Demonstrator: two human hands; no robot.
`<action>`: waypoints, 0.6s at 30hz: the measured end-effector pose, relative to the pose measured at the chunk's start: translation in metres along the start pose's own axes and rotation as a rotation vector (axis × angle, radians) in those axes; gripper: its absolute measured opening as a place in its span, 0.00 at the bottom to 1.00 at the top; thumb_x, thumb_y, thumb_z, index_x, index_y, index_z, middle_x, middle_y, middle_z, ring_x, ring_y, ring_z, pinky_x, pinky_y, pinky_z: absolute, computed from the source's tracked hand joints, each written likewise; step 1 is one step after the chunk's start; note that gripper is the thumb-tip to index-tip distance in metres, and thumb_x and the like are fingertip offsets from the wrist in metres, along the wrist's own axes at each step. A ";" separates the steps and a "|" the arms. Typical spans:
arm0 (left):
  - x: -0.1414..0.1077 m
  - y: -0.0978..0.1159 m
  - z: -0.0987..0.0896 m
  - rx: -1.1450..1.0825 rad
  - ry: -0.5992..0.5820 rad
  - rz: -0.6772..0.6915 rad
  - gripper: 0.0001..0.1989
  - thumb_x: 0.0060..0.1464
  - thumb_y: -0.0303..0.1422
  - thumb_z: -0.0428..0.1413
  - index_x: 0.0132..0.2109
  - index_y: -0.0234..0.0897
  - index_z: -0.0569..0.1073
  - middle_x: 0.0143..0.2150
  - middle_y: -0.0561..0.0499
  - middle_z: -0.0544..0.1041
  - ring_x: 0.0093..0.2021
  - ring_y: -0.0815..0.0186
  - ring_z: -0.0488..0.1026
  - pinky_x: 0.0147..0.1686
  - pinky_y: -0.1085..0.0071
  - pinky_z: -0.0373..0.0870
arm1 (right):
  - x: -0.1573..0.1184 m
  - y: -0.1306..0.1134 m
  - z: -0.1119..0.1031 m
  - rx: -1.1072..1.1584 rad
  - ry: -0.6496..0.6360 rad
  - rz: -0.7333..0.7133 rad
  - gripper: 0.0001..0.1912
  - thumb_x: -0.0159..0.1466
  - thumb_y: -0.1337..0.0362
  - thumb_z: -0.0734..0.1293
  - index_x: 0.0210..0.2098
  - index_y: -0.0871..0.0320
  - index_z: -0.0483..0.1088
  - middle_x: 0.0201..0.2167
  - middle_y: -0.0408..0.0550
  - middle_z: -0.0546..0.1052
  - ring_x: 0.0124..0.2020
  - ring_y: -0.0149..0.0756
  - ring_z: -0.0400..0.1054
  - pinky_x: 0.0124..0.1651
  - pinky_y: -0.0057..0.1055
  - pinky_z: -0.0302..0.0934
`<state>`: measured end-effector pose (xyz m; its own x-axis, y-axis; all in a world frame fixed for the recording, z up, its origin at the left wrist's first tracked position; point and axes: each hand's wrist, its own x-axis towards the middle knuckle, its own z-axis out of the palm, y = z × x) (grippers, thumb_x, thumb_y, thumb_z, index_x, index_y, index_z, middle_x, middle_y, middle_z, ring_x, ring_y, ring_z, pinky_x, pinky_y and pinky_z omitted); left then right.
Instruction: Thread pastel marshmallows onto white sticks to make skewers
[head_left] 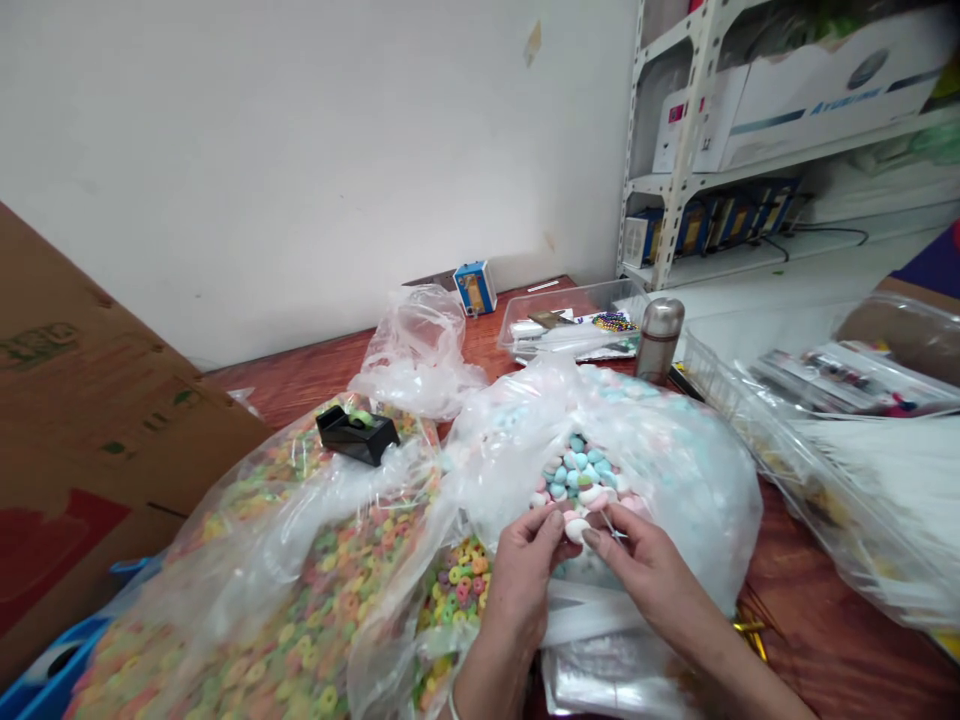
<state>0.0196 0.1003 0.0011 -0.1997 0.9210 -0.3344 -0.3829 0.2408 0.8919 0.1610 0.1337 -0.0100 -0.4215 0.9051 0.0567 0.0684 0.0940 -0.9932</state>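
Observation:
A large clear bag of pastel candies lies open at the centre, with blue, white and pink pieces showing in its opening. Just in front of that opening, my left hand and my right hand meet. Both hands pinch a small clear packet with white and pink candies in it, one hand at each side. To the left is a big clear bag of colourful ring-shaped pieces, with more rings visible near my left wrist. Flat clear plastic packets lie beneath my wrists.
A black tape dispenser sits on the ring bag. Behind are a crumpled bag, a blue box, a clear tray and a metal flask. Cardboard stands left; a plastic bin and shelves are right.

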 end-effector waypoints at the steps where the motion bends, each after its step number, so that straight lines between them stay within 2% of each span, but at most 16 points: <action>1: -0.002 0.001 0.000 0.005 -0.006 0.011 0.21 0.47 0.43 0.64 0.44 0.31 0.81 0.41 0.40 0.81 0.39 0.60 0.76 0.39 0.69 0.72 | 0.001 0.003 0.001 -0.016 0.018 0.003 0.17 0.65 0.55 0.62 0.48 0.57 0.72 0.43 0.50 0.78 0.47 0.43 0.69 0.51 0.37 0.62; 5: -0.009 0.002 0.000 0.073 -0.058 0.070 0.23 0.41 0.37 0.68 0.47 0.35 0.80 0.47 0.42 0.81 0.47 0.55 0.76 0.48 0.65 0.71 | 0.002 0.009 0.002 -0.075 0.035 0.019 0.15 0.65 0.54 0.62 0.44 0.57 0.72 0.38 0.48 0.78 0.41 0.40 0.70 0.45 0.33 0.64; 7: -0.008 0.000 -0.001 0.104 -0.022 0.094 0.23 0.39 0.35 0.69 0.45 0.35 0.80 0.45 0.42 0.81 0.46 0.55 0.77 0.47 0.64 0.71 | 0.000 0.008 0.003 -0.160 0.045 0.016 0.14 0.65 0.54 0.62 0.41 0.57 0.71 0.36 0.47 0.77 0.39 0.39 0.70 0.43 0.31 0.64; 11: -0.002 -0.007 -0.007 0.128 0.104 0.126 0.21 0.41 0.36 0.68 0.44 0.32 0.80 0.41 0.41 0.82 0.41 0.56 0.78 0.43 0.64 0.73 | -0.021 0.003 0.005 -0.355 0.067 -0.006 0.14 0.68 0.56 0.56 0.42 0.54 0.70 0.36 0.48 0.77 0.37 0.40 0.70 0.41 0.31 0.62; 14: 0.004 -0.008 -0.012 0.084 0.158 0.164 0.21 0.42 0.34 0.67 0.45 0.32 0.79 0.44 0.40 0.82 0.44 0.55 0.78 0.46 0.62 0.73 | -0.043 -0.001 0.005 -0.366 -0.064 0.038 0.15 0.69 0.55 0.54 0.38 0.52 0.70 0.28 0.46 0.76 0.29 0.38 0.69 0.35 0.28 0.62; 18: 0.005 -0.007 -0.013 0.044 0.171 0.162 0.21 0.42 0.32 0.67 0.46 0.33 0.79 0.45 0.41 0.82 0.46 0.56 0.78 0.48 0.63 0.72 | -0.059 -0.008 0.007 -0.255 -0.196 0.103 0.17 0.69 0.53 0.53 0.32 0.52 0.68 0.27 0.44 0.75 0.29 0.37 0.67 0.35 0.27 0.61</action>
<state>0.0089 0.0994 -0.0105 -0.4072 0.8842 -0.2289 -0.2943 0.1102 0.9493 0.1785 0.0767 -0.0056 -0.5645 0.8207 -0.0880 0.3333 0.1292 -0.9339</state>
